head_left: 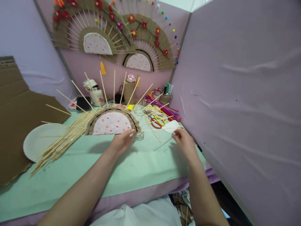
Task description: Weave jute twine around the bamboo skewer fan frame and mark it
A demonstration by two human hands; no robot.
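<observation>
A half-round fan (111, 123) has a pink-spotted white centre, a band of brown twine with a black line, and thin bamboo sticks spreading from its edge. My left hand (122, 141) is closed on the fan's lower right corner, thumb in front. A small loop of loose twine (139, 136) hangs beside those fingertips. To the right, my right hand (184, 141) is pinched near the outer end of the lowest right stick (156, 129); what lies between its fingertips is too small to make out. A thin grey line runs from near them down to the left.
A bundle of bamboo sticks (63, 139) lies left, over a white paper plate (35, 141), by cardboard (28, 106). Scissors (156, 122), pipe cleaners (162, 108), a pen pot (166, 98) and a flask (96, 95) stand or lie behind. Finished fans (150, 37) hang on the back wall.
</observation>
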